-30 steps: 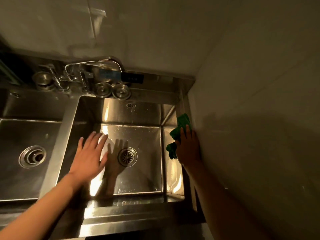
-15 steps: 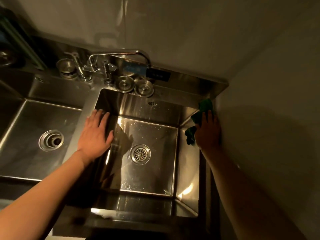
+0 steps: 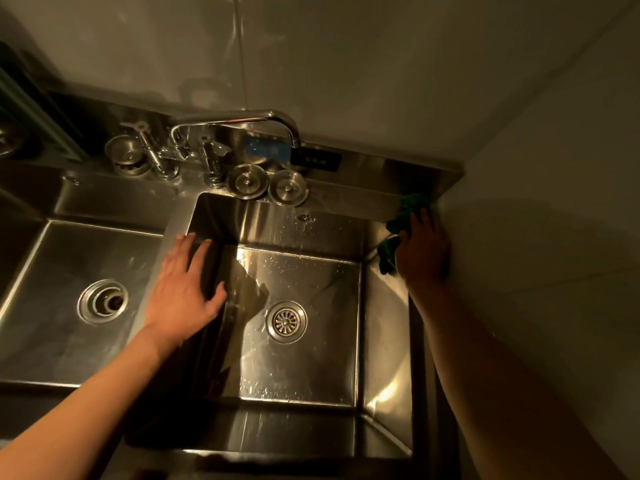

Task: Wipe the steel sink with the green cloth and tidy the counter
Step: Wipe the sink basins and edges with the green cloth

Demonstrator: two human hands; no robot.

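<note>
Right hand is lying flat over the green cloth, fingers straight, pressing it onto the narrow right rim of the steel sink, hard up against the side wall near the back corner. Nothing is curling round the cloth; it is being pinned, not gripped. Part of it is bunching out at the hand's inner side, and in this dim light it is hard to say whether that fold is lying on the rim or hanging down inside the basin.

Left hand is resting well apart from the right, spread open on the divider between the two basins, thumb reaching over the edge of the right one, holding nothing (a bracing hand, by the look of it).

Now the risks. That rim is slim and the cloth is only being pushed, so a fast stroke is likely sending the loose fold off the edge and into the basin, where droplets are sitting around the drain strainer. If the wipe is heading along the back ledge, it is heading toward the two round lids beside the faucet; a careless sweep is knocking those into the basin. And the left palm is leaning on what may be wet steel, so a slip toward the basin is possible.
</note>
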